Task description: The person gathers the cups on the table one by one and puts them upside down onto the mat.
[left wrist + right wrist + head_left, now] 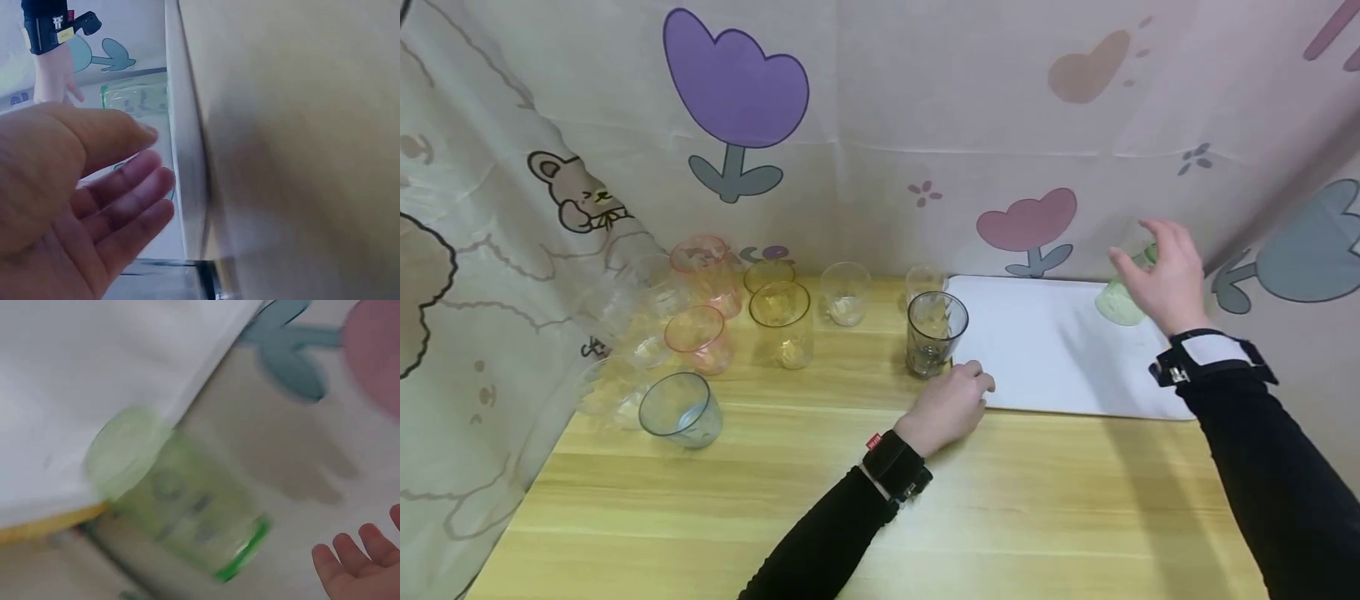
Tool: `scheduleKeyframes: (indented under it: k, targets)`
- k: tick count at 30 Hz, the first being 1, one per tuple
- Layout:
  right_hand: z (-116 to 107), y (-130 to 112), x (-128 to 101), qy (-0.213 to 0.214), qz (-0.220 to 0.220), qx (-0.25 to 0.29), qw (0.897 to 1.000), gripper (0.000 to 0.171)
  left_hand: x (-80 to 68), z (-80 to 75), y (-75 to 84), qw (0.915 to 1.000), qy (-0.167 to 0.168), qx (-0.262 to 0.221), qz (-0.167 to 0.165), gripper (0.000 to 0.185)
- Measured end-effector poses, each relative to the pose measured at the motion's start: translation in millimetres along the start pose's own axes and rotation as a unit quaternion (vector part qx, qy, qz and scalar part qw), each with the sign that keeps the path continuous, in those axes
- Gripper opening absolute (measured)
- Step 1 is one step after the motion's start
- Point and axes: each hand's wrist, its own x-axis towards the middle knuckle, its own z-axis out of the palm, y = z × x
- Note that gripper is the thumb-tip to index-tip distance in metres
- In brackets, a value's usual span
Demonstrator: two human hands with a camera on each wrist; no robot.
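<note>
Your right hand is spread, fingers just off the translucent green plastic cup at the white tray's far right corner; a knock could topple it. Your left hand rests loosely curled beside the smoky grey tumbler.

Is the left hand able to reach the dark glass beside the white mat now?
Probably yes. The left hand rests on the table right in front of the dark glass, and nothing stands between them.
</note>
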Motion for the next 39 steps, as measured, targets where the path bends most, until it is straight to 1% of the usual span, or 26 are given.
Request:
scheduleKeyframes:
  k: [2,5,7,9,11,12,16,18,20,22,23,25,28,30,32,34,35,37,39]
  targets:
    - [4.8,-15.2,-7.1,0.0,-0.021,0.023,1.0,0.068,-0.5,-4.9,0.4,0.9999,0.013,-0.006,0.001,0.022]
    - [11.9,-38.3,-18.6,-0.006,-0.053,0.047,0.997,0.063,-1.5,-15.0,2.3,0.9989,0.043,-0.008,0.016,0.022]
    - [15.4,-52.9,-27.0,-0.019,-0.071,0.062,0.995,0.06,-2.6,-23.5,4.4,0.9968,0.072,-0.016,0.03,0.02]
    - [18.7,-65.0,-35.1,-0.033,-0.087,0.072,0.993,0.056,-3.8,-32.7,6.1,0.9924,0.109,-0.028,0.049,0.018]
    - [23.5,-74.2,-43.4,-0.049,-0.102,0.075,0.991,0.053,-5.6,-41.1,5.9,0.9848,0.152,-0.045,0.07,0.016]
    - [26.2,-78.0,-47.6,-0.056,-0.109,0.078,0.989,0.052,-6.2,-44.9,5.2,0.9796,0.176,-0.052,0.081,0.016]
    - [40.4,-87.2,-64.2,-0.081,-0.135,0.077,0.984,0.047,-9.4,-59.3,-0.8,0.9543,0.266,-0.073,0.114,0.016]
    - [48.9,-90.0,-72.7,-0.1,-0.142,0.08,0.982,0.044,-11.0,-66.0,-5.2,0.9424,0.302,-0.077,0.12,0.017]
    - [57.6,-92.0,-80.9,-0.127,-0.141,0.08,0.979,0.043,-12.1,-71.9,-10.0,0.9326,0.331,-0.08,0.121,0.02]
    - [66.0,-93.9,-88.3,-0.156,-0.134,0.074,0.976,0.041,-12.8,-76.4,-15.4,0.9252,0.351,-0.085,0.116,0.025]
    - [70.3,-94.7,-91.9,-0.172,-0.132,0.068,0.974,0.04,-13.0,-78.2,-18.2,0.9229,0.358,-0.087,0.112,0.028]
    - [78.5,-97.3,-98.8,-0.2,-0.132,0.06,0.969,0.037,-13.3,-81.0,-24.1,0.9193,0.367,-0.099,0.101,0.038]
    - [89.1,-101.6,-107.8,-0.232,-0.141,0.052,0.961,0.031,-13.4,-84.3,-33.7,0.9157,0.374,-0.117,0.088,0.058]
    - [95.5,-103.4,-112.1,-0.246,-0.149,0.048,0.957,0.027,-13.4,-85.9,-40.0,0.9144,0.373,-0.136,0.078,0.073]
    - [101.1,-104.1,-114.6,-0.257,-0.155,0.043,0.953,0.024,-13.6,-86.9,-46.1,0.9162,0.363,-0.158,0.064,0.087]
    - [105.7,-103.7,-116.5,-0.269,-0.157,0.04,0.949,0.022,-14.5,-87.1,-51.0,0.9214,0.338,-0.189,0.035,0.099]
    - [107.6,-103.8,-117.6,-0.276,-0.157,0.039,0.947,0.021,-15.1,-86.9,-53.3,0.9242,0.32,-0.207,0.016,0.104]
    - [111.1,-104.3,-119.9,-0.289,-0.158,0.039,0.943,0.02,-16.7,-86.0,-57.4,0.9289,0.278,-0.243,-0.027,0.111]
    - [113.6,-105.6,-122.5,-0.299,-0.158,0.042,0.94,0.019,-18.1,-84.4,-60.9,0.9308,0.234,-0.271,-0.073,0.115]
